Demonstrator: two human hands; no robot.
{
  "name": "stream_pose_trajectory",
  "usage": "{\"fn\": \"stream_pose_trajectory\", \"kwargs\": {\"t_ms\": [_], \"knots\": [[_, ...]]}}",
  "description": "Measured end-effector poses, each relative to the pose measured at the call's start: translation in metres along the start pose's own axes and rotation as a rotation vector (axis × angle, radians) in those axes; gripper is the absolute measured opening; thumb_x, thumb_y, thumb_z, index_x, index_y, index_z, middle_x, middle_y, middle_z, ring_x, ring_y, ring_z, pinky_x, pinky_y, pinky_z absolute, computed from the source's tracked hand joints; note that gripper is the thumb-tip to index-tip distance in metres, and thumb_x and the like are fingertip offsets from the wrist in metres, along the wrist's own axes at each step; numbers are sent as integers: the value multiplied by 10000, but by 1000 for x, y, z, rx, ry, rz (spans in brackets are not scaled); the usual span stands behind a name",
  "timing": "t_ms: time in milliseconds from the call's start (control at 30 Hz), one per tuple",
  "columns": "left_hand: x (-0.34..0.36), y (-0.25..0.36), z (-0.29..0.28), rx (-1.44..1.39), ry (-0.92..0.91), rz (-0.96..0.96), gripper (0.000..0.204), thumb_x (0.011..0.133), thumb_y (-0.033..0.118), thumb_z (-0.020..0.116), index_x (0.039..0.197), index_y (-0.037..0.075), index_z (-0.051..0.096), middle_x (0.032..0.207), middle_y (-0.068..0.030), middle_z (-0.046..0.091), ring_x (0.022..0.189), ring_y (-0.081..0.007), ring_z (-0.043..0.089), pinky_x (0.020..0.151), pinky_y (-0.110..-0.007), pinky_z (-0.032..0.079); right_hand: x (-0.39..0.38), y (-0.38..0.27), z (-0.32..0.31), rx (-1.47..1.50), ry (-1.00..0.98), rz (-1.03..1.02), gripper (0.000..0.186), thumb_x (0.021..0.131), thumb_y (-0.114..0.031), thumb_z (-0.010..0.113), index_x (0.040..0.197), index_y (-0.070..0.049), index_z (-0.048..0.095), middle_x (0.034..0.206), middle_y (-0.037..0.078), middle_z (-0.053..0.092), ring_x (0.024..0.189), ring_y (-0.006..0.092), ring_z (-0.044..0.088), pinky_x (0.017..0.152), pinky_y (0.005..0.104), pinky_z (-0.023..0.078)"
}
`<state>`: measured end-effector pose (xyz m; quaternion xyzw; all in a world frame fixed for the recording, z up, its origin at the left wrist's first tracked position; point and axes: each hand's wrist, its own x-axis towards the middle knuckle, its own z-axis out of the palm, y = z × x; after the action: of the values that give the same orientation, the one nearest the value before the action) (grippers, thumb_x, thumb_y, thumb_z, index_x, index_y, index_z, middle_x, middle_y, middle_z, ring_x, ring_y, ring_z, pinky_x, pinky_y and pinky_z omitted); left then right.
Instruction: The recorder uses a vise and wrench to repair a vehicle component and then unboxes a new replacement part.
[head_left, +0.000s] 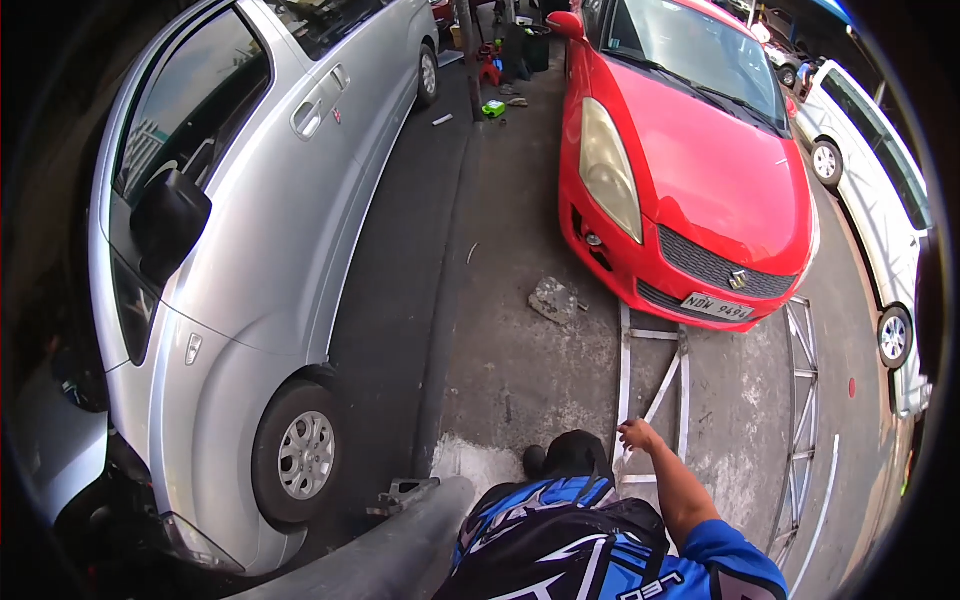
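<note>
My right hand [637,435] is held out in front of me at the end of a blue sleeve, its fingers curled in with nothing visible in them. In the view it overlaps a pale metal lattice frame [683,400] that lies on the ground; I cannot make out any contact between them. That frame runs up to the front bumper of a red car [720,180]. My left hand is out of view. Below me show my blue-and-black shirt [560,545] and a dark shoe [536,461].
On the left stands a silver van [250,220]. A rough stone block [553,300] lies before the red car. Another lattice frame [800,440] stretches along the right, with a white van [875,160] beyond. A thick grey pipe-like thing [400,540] crosses the lower left. A green container [493,109] sits farther back.
</note>
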<state>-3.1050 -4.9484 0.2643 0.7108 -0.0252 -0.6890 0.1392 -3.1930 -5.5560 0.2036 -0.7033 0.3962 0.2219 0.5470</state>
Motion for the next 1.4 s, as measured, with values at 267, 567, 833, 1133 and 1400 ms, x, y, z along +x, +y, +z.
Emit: {"fn": "stream_pose_trajectory", "kwargs": {"t_ms": [267, 567, 833, 1133, 1400], "knots": [[63, 158, -161, -208, 372, -19, 613, 981, 526, 586, 894, -52, 773, 845, -212, 765, 709, -314, 768, 712, -470, 619, 239, -172, -152, 367, -411, 31, 332, 1052, -230, 522, 1294, -18, 604, 951, 206, 713, 680, 308, 690, 554, 397, 557], [99, 397, -452, -797, 1254, 200, 556, 1041, 554, 542, 1195, 54, 731, 1047, -183, 760, 1018, -341, 738, 911, -449, 565, 455, -587, -241, -117, -411, -28, 464, 1063, -384, 520, 1399, -72, 590, 1102, 219, 713, 745, 331, 712, 574, 431, 589], [142, 506, -681, -842, 1063, 460, 529, 1044, 517, 581, 1267, 52, 699, 1240, -192, 734, 1200, -373, 682, 1017, -456, 528, 655, -881, -208, -249, -147, -683, 314, 1068, -262, 534, 1227, -9, 633, 839, 93, 653, 636, 163, 612, 519, 299, 487], [162, 498, -421, -1735, 935, 125, 416, 1009, 375, 596, 1196, 22, 715, 1021, -217, 755, 981, -423, 724, 896, -526, 583, 666, -810, -90, -545, -967, -246, 218, 1047, -191, 583, 1139, 0, 636, 772, 58, 602, 599, 134, 585, 476, 299, 460], [172, 597, 16, -1344, 836, -727, 267, 863, 232, 670, 1070, 74, 726, 1006, -220, 761, 1003, -379, 747, 866, -488, 607, 473, -680, 96, -1323, -1159, -500, 243, 1052, -231, 606, 1143, -12, 655, 896, 81, 698, 687, 165, 663, 576, 333, 535]]}}
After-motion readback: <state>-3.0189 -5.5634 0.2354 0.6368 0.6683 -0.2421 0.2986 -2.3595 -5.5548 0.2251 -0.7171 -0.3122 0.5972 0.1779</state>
